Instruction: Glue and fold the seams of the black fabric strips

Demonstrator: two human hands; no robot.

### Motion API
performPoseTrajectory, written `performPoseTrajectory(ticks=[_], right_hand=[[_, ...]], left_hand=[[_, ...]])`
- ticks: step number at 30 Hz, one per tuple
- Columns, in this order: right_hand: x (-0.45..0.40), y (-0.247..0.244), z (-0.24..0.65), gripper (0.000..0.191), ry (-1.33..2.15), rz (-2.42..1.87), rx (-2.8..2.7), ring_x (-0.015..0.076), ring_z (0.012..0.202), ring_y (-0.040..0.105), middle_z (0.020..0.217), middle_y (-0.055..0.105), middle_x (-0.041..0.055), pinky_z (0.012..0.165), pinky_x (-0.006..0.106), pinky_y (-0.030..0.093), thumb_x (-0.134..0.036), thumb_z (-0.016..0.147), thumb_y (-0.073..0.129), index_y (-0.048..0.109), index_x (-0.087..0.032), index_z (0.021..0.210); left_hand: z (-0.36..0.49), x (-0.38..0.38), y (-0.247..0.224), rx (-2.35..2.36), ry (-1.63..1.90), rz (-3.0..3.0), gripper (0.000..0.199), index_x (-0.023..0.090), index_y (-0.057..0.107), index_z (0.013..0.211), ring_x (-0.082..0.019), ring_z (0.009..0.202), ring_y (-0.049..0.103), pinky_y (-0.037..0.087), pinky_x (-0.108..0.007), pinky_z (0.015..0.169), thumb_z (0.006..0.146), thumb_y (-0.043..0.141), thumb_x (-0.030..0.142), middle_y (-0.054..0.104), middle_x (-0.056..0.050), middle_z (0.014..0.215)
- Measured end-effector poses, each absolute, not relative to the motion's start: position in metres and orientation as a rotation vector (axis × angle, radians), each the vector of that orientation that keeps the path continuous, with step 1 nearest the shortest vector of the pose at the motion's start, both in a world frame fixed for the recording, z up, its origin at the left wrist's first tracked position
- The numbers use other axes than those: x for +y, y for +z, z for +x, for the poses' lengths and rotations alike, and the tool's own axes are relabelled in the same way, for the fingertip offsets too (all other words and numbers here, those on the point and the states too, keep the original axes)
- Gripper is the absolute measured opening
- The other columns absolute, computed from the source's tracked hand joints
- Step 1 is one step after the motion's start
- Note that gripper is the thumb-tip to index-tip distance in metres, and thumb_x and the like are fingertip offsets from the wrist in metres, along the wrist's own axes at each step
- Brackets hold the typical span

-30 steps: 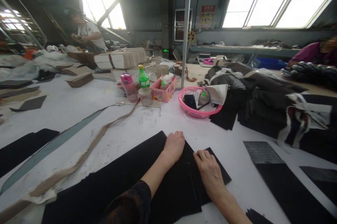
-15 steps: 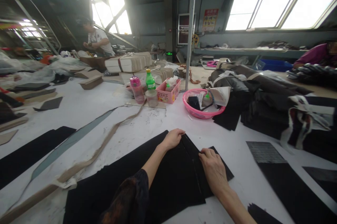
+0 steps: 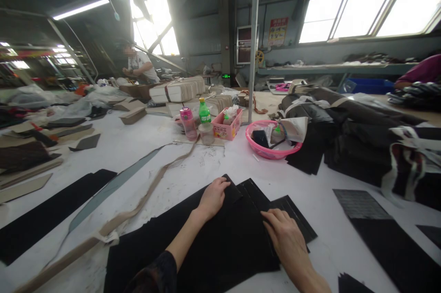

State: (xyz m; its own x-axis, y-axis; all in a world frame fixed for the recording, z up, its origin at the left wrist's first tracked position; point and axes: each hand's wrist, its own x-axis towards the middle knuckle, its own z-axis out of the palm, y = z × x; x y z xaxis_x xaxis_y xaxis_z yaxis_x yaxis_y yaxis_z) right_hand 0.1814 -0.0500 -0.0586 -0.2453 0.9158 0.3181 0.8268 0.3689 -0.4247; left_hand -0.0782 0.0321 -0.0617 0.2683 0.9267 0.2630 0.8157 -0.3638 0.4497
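Note:
Several black fabric panels overlap on the white table in front of me, with a large black panel (image 3: 227,242) on top. My left hand (image 3: 214,197) is at its far edge, fingers bent and pressed together on the cloth. Against the panel's right side lies my right hand (image 3: 285,240), fingers stretched out over the border and thumb partly hidden. Between the hands a narrower black strip (image 3: 253,189) with a pale line along it shows from beneath. A smaller black piece (image 3: 294,215) sticks out beyond my right fingers.
A pink basin (image 3: 274,153) with small items, a pink box (image 3: 225,132), a green bottle (image 3: 204,111) and a pink cup (image 3: 188,124) stand ahead. Dark cloth bundles (image 3: 358,132) are piled right, near a metal pole (image 3: 254,45). A long beige strip (image 3: 138,208) lies left. Another person (image 3: 141,67) stands farther back.
The view has shifted, so the scene sits further right. My left hand has drawn back from the strip's corner, which now shows bare. My right hand stays at the panel's right side.

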Motion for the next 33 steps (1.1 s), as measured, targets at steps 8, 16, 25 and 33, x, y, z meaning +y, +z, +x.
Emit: performPoseTrajectory(ticks=[8, 16, 25, 33], right_hand=[[-0.056, -0.043, 0.181, 0.022, 0.516, -1.622, -2.048, 0.015, 0.083, 0.066, 0.101, 0.065, -0.0011, 0.07, 0.026, 0.051, -0.029, 0.097, 0.046, 0.064, -0.027, 0.109], [0.014, -0.03, 0.125, 0.017, 0.6, -1.727, -2.09, 0.019, 0.092, 0.065, 0.102, 0.068, 0.003, 0.082, 0.033, 0.051, -0.025, 0.096, 0.053, 0.067, -0.021, 0.104], [0.057, -0.042, 0.083, 0.022, 0.686, -1.94, -2.052, 0.0171, 0.084, 0.064, 0.089, 0.066, 0.0022, 0.081, 0.038, 0.052, -0.036, 0.094, 0.06, 0.064, -0.015, 0.091], [0.041, -0.03, 0.093, 0.023, 0.848, -1.845, -1.875, 0.0154, 0.078, 0.062, 0.081, 0.063, 0.0002, 0.077, 0.036, 0.052, -0.038, 0.092, 0.061, 0.063, -0.016, 0.084]], left_hand=[[-0.084, 0.013, -0.072, 1.605, 0.741, 2.446, 0.051, 0.018, 0.064, 0.119, -0.024, 0.125, 0.052, 0.043, -0.045, 0.11, 0.078, 0.045, -0.003, 0.059, -0.009, 0.129], [-0.083, 0.01, -0.087, 1.637, 0.817, 2.456, 0.057, 0.018, 0.06, 0.124, -0.025, 0.13, 0.048, 0.041, -0.049, 0.111, 0.076, 0.042, -0.005, 0.056, -0.01, 0.132], [-0.084, 0.011, -0.088, 1.604, 0.9, 2.432, 0.054, 0.017, 0.059, 0.124, -0.024, 0.127, 0.049, 0.042, -0.049, 0.11, 0.078, 0.04, -0.005, 0.057, -0.011, 0.129], [-0.088, 0.005, -0.071, 1.66, 1.053, 2.27, 0.041, 0.021, 0.055, 0.127, -0.022, 0.125, 0.052, 0.045, -0.046, 0.108, 0.09, 0.04, 0.008, 0.055, -0.01, 0.13]])
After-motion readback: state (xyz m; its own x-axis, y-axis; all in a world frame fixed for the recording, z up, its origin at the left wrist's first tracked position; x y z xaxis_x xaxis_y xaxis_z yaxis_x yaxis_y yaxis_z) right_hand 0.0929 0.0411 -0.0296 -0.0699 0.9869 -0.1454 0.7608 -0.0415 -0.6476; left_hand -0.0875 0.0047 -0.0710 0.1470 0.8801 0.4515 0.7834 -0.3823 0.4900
